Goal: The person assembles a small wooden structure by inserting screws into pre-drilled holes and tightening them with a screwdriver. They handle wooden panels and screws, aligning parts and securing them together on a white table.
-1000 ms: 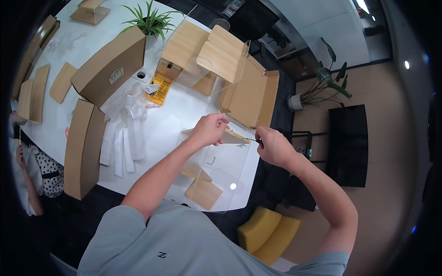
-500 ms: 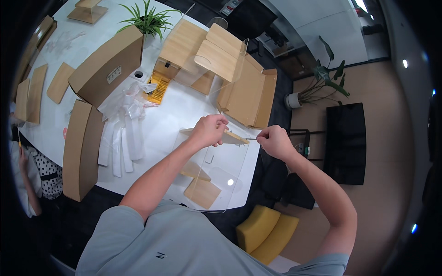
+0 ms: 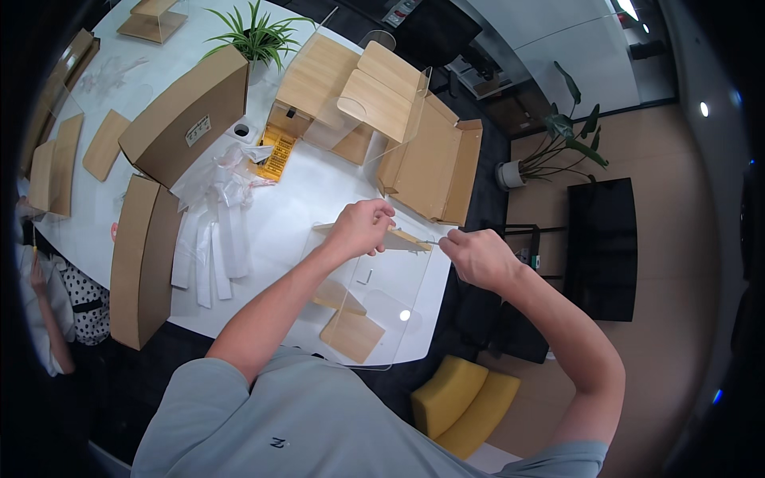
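Nearest, a square wooden piece (image 3: 352,334) lay by the lower end of a clear panel (image 3: 402,275). Beyond it, the left hand (image 3: 362,229) had its grip closed over a wooden board (image 3: 408,240) above the tabletop (image 3: 299,203). The right hand (image 3: 484,259) held a slender tool (image 3: 431,242) in a narrow grip, its tip at the board's right end. Farther off lay plastic wrapping (image 3: 219,247), a yellow packet (image 3: 276,158) and an open carton (image 3: 430,163), then a potted plant (image 3: 256,38).
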{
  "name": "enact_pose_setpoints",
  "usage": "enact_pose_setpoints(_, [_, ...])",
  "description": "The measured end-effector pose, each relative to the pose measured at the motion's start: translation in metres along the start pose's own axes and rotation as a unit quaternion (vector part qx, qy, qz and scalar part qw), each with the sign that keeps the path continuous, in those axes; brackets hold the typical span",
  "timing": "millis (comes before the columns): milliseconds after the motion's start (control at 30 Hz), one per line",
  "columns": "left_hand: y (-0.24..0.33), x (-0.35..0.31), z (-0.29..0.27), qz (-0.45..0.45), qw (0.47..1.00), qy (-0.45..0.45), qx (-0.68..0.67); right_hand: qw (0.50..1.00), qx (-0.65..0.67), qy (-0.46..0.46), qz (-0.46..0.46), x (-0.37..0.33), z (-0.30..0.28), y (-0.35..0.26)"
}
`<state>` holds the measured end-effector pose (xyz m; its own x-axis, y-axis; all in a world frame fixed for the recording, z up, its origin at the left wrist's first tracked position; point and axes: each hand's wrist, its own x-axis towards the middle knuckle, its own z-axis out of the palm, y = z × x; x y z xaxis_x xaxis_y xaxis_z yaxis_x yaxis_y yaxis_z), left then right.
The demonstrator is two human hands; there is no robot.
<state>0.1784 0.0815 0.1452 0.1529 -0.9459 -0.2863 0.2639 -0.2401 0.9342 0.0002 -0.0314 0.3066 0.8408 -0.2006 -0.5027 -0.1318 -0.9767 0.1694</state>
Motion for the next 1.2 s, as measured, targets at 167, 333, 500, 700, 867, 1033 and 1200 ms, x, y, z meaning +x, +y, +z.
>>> enact_pose_setpoints(167, [-0.003, 0.001, -0.001, -0.014, 1.0, -0.009, 0.01, 0.838, 0.4, -0.07, 0.366, 0.019, -0.003, 0.0])
enact_pose_setpoints(333, [-0.006, -0.003, 0.0, -0.006, 1.0, -0.005, -0.003, 0.9, 0.343, -0.02, 0.268, 0.007, -0.004, -0.006])
enact_pose_setpoints(500, [-0.006, 0.002, 0.001, 0.001, 1.0, 0.0, 0.007, 0.999, -0.024, 0.041, -0.013, -0.009, -0.004, -0.003])
enact_pose_setpoints(700, [-0.005, 0.002, 0.002, 0.006, 1.0, 0.005, 0.001, 0.999, -0.028, 0.017, -0.008, -0.006, -0.001, -0.006])
enact_pose_setpoints(867, [-0.005, 0.003, 0.003, 0.005, 1.0, 0.004, 0.002, 0.846, 0.392, -0.022, 0.36, 0.014, -0.004, -0.009])
enact_pose_setpoints(1033, [-0.004, 0.003, 0.003, 0.001, 1.0, 0.002, -0.007, 0.923, 0.293, 0.016, 0.248, 0.009, 0.006, -0.007])
enact_pose_setpoints(1200, [-0.004, 0.004, 0.003, -0.002, 1.0, 0.002, -0.007, 0.999, -0.007, -0.05, -0.008, 0.006, -0.015, -0.011])
